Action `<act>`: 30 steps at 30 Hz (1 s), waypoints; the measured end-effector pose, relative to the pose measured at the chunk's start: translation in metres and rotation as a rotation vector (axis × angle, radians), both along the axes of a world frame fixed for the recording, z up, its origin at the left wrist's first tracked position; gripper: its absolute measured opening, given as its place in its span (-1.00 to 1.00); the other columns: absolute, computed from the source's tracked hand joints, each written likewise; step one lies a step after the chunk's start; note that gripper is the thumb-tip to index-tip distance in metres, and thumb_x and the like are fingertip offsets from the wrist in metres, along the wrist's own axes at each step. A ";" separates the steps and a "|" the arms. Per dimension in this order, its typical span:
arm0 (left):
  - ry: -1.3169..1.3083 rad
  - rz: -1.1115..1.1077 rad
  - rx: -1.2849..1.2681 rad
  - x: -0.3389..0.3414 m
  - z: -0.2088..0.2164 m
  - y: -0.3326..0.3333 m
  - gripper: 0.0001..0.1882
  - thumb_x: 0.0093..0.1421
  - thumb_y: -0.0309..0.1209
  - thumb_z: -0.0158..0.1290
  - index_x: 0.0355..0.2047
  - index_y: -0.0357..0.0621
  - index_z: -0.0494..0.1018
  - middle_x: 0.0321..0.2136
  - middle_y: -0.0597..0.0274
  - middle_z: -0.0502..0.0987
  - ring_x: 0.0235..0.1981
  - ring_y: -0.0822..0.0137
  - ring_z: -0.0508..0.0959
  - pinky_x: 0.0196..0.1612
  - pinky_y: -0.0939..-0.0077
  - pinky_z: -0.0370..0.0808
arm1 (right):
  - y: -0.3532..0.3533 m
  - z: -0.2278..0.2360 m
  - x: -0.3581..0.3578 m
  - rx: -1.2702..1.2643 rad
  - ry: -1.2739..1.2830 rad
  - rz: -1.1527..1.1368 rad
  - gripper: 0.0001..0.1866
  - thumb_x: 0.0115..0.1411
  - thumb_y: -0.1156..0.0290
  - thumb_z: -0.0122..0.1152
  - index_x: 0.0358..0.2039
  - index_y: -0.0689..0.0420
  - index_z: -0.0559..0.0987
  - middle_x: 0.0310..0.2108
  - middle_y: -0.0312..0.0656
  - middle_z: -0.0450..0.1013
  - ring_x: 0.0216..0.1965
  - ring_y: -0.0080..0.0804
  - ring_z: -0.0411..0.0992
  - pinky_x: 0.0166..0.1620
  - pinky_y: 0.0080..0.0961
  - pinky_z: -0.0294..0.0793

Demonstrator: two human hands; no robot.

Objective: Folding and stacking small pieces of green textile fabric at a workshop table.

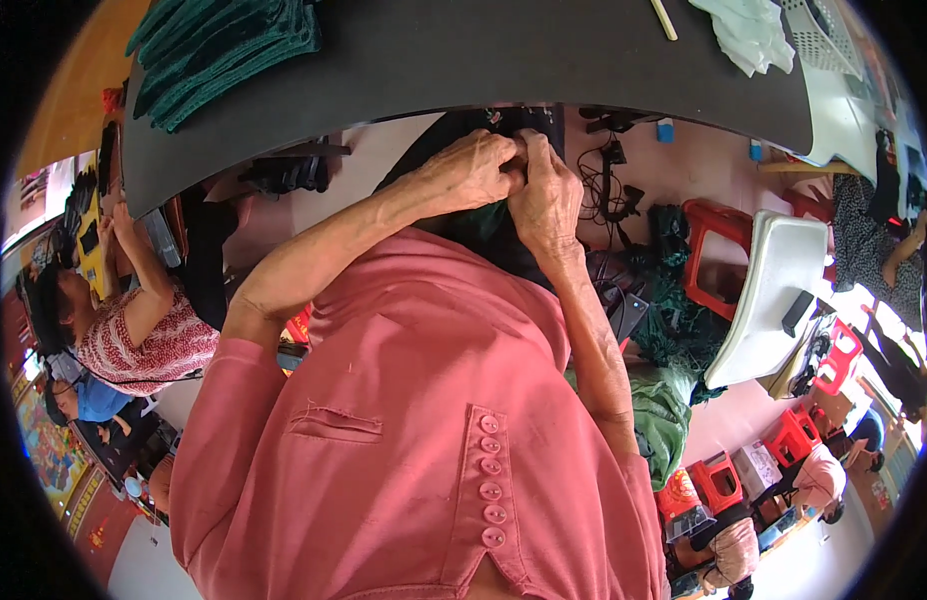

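Below the front edge of the dark table (464, 60), my left hand (474, 168) and my right hand (546, 190) meet over my lap. The fingers of both are curled and pressed together, fingertips almost touching. Whatever lies between them is hidden by the knuckles. Just under the hands a bit of dark green cloth (481, 222) shows against my dark patterned trousers (434, 145). At the table's far left rests a stack of dark green velvet pieces (229, 55), apart from both hands.
On the table's right lie a cream stick (665, 20) and a crumpled white plastic bag (749, 35), near a white perforated basket (822, 38). Tangled cables (609, 180), red stools (719, 255) and heaped green cloth (669, 330) fill the right. A person in a patterned top (149, 330) works at left.
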State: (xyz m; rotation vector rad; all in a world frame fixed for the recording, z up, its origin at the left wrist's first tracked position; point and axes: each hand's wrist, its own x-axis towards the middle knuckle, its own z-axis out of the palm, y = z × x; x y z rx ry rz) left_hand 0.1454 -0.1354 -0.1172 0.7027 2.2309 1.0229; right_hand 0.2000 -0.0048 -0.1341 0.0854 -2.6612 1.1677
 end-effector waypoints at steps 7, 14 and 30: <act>-0.137 0.349 0.158 0.015 -0.002 0.000 -0.75 0.14 -0.33 -0.06 -0.22 -0.23 0.35 -0.54 0.08 0.47 -0.49 0.20 0.51 -0.40 0.38 0.43 | 0.006 0.000 -0.001 -0.313 -0.189 -0.123 -0.58 -0.13 0.74 0.07 -0.19 0.14 0.48 -0.44 -0.16 0.53 -0.39 -0.45 0.51 -0.27 -0.54 0.47; -0.662 0.428 0.378 0.015 0.003 -0.011 -0.57 0.25 -0.05 -0.11 -0.15 -0.18 0.37 -0.45 0.41 0.35 -0.42 0.55 0.31 -0.32 0.63 0.29 | 0.013 0.006 -0.006 -0.403 0.000 -0.066 -0.58 -0.24 0.79 -0.04 -0.30 0.18 0.49 -0.44 -0.11 0.47 -0.40 -0.32 0.49 -0.29 -0.52 0.45; 0.162 0.138 0.120 0.006 -0.026 0.003 -0.80 0.10 -0.49 -0.19 -0.39 -0.27 0.43 -0.56 -0.15 0.45 -0.52 -0.06 0.49 -0.43 0.27 0.39 | -0.001 0.009 -0.003 -0.320 -0.109 -0.247 -0.65 -0.16 0.70 0.13 -0.31 0.08 0.49 -0.40 -0.07 0.44 -0.33 -0.08 0.46 -0.28 -0.30 0.42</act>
